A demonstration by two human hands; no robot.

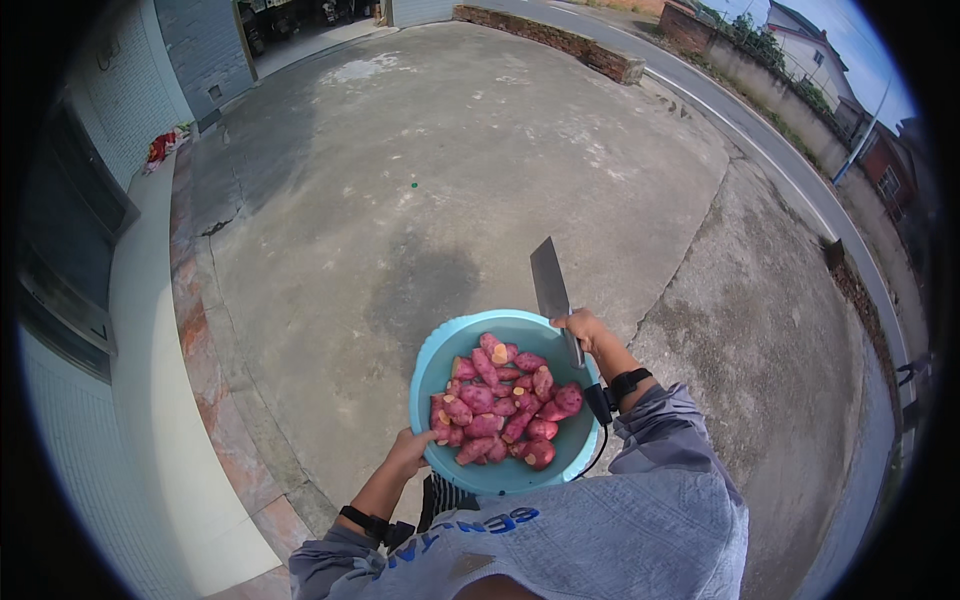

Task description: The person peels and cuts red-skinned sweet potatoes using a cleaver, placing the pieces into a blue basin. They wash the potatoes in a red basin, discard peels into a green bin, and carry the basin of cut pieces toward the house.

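A light blue basin is held in front of my body, with several purple-red sweet potatoes inside. Some of them have pale cut ends. My left hand is closed on the basin's left rim, thumb over the edge. At the far right rim, my right hand is wrapped round the handle of a cleaver, whose broad blade points up and away beyond the basin. The right hand also lies against the rim; whether its fingers grip the basin from below is hidden.
Beneath is a concrete yard with a crack on the right. A tiled walkway and doorway run along the left. A low brick wall and a road lie beyond. A dark cable hangs by my right wrist.
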